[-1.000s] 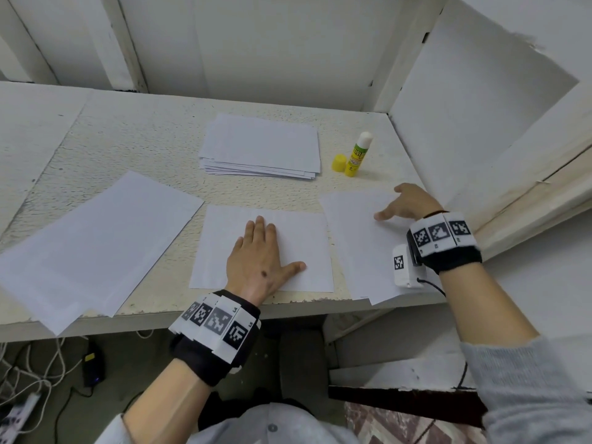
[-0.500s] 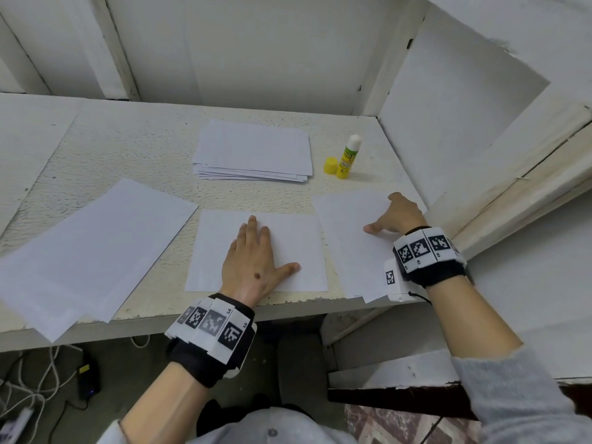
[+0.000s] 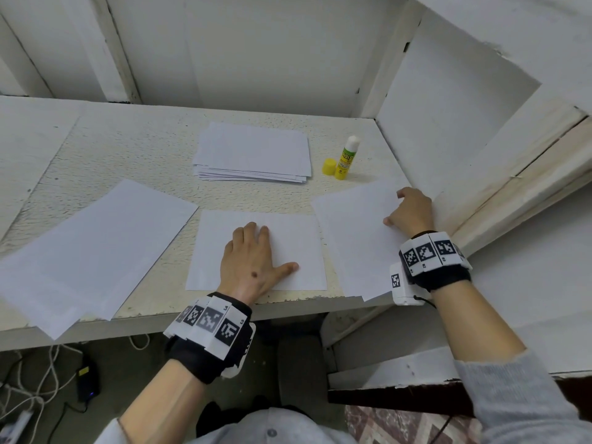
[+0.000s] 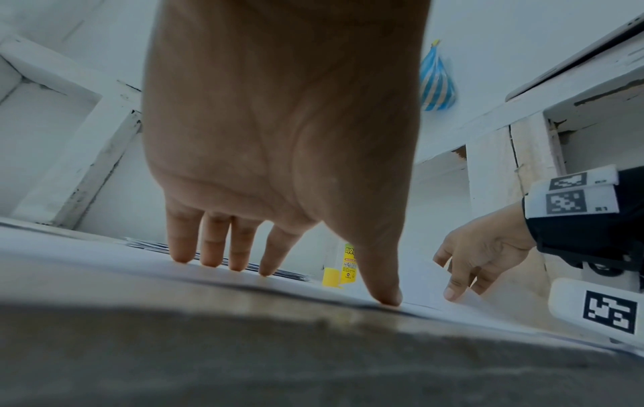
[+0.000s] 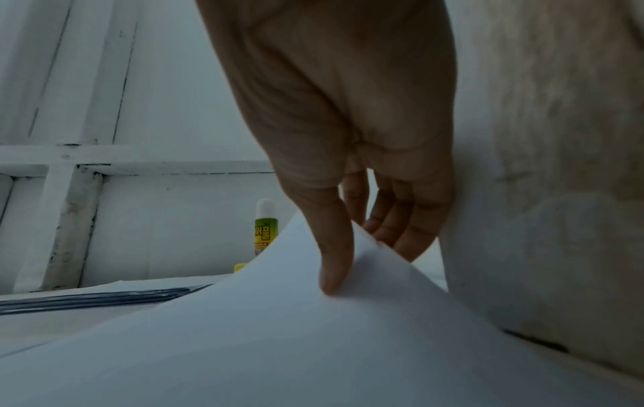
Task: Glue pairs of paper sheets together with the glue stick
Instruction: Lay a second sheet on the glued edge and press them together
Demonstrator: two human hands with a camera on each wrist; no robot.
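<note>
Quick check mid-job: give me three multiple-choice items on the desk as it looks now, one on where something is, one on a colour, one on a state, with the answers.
1. Where does the glue stick stand?
A. right of the paper stack
B. on the sheet under the left hand
C. at the desk's near edge

2. What colour is the loose cap?
A. red
B. yellow
C. blue

3. What is the right hand doing?
A. holding the glue stick
B. lying flat on the desk
C. lifting a corner of the right sheet

Answers:
1 A, the head view shows it upright just right of the stack.
2 B, it sits yellow beside the stick, leaving the white glue tip bare.
3 C, the right wrist view shows thumb and fingers pinching the raised paper, while the left hand presses flat on the middle sheet.
</note>
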